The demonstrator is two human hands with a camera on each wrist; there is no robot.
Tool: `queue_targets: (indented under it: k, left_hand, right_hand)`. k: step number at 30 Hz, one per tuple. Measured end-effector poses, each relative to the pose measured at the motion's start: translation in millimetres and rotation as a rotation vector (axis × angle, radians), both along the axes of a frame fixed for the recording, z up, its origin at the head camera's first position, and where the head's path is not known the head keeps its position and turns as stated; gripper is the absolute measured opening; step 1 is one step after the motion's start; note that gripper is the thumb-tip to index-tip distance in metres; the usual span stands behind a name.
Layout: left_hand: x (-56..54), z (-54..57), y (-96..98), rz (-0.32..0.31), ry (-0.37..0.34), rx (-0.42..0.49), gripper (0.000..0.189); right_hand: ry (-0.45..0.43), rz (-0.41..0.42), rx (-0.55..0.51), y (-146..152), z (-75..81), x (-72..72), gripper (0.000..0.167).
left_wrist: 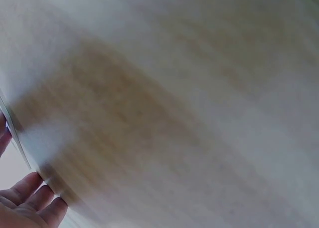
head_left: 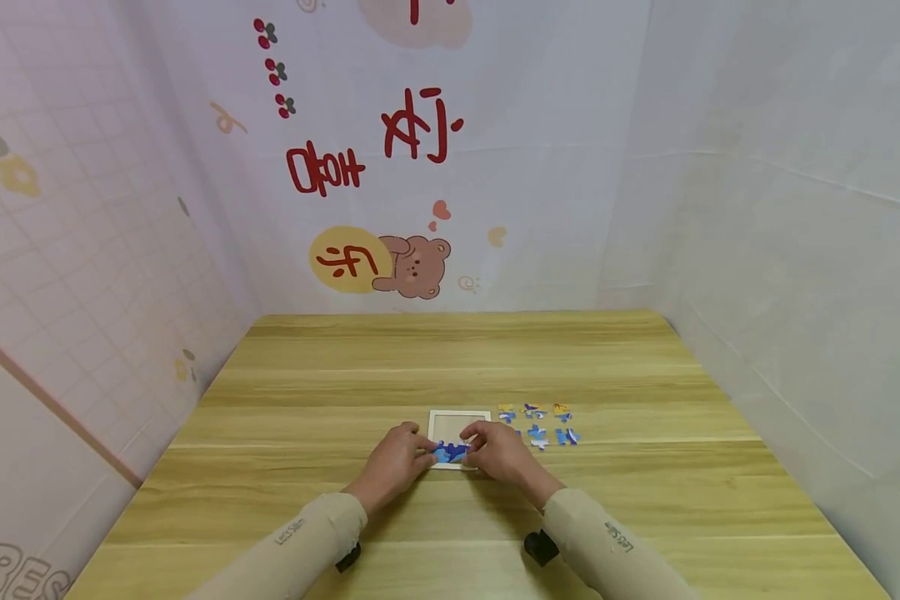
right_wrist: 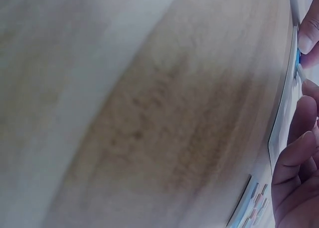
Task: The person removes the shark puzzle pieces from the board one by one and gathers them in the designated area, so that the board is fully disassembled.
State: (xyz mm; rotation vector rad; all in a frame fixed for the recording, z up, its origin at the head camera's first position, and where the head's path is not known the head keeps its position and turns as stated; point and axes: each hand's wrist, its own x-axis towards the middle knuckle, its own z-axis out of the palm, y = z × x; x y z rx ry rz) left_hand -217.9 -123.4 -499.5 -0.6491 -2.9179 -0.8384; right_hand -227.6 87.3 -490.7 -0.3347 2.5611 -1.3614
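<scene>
In the head view a square white puzzle frame (head_left: pixel 460 413) lies on the table, with blue and purple jigsaw pieces (head_left: pixel 448 453) along its near side. My left hand (head_left: pixel 396 461) rests at the frame's left edge, thumb and forefinger touching near the lower left corner. In the left wrist view several fingers (left_wrist: pixel 37 195) of it extend beside the frame's rim. From the right, my right hand (head_left: pixel 501 452) reaches over the frame and pinches a small puzzle piece (head_left: pixel 467 442) at the row's right end; its fingertips mostly hide that piece. The right wrist view shows this hand (right_wrist: pixel 299 153) from the side.
To the right of the frame, loose puzzle pieces (head_left: pixel 537 437) lie in two rows, yellow and blue ones (head_left: pixel 534 410) farther back; the right hand partly covers one. The wooden table (head_left: pixel 330 367) meets a printed cloth wall (head_left: pixel 540 250) behind, with cloth on both sides.
</scene>
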Motion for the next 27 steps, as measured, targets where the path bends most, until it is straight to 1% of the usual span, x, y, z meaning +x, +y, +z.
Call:
queue_targets:
  k: [6,14,18,21,27]
  left_hand:
    - [0.5,1.5,1.5,0.001,-0.003,-0.002,0.02]
    - [1.5,2.4,0.9,0.007,-0.008,-0.01,0.02]
    - [1.7,0.5,0.6,0.002,-0.004,-0.003,0.02]
    - [1.5,-1.2,0.5,-0.001,0.004,-0.003,0.02]
    - [1.9,-3.8,0.3,0.001,0.019,-0.001,0.019]
  right_hand:
    - [0.014,0.003,0.009,1.4,-1.1,0.7,0.028]
    - [0.012,-0.003,-0.055,4.1,3.8,3.5,0.033]
    - [-0.002,-0.011,-0.082,8.6,5.3,3.7,0.034]
    - [-0.022,-0.016,-0.1,13.6,5.3,3.9,0.033]
    - [-0.046,-0.013,-0.146,28.9,4.2,6.3,0.032]
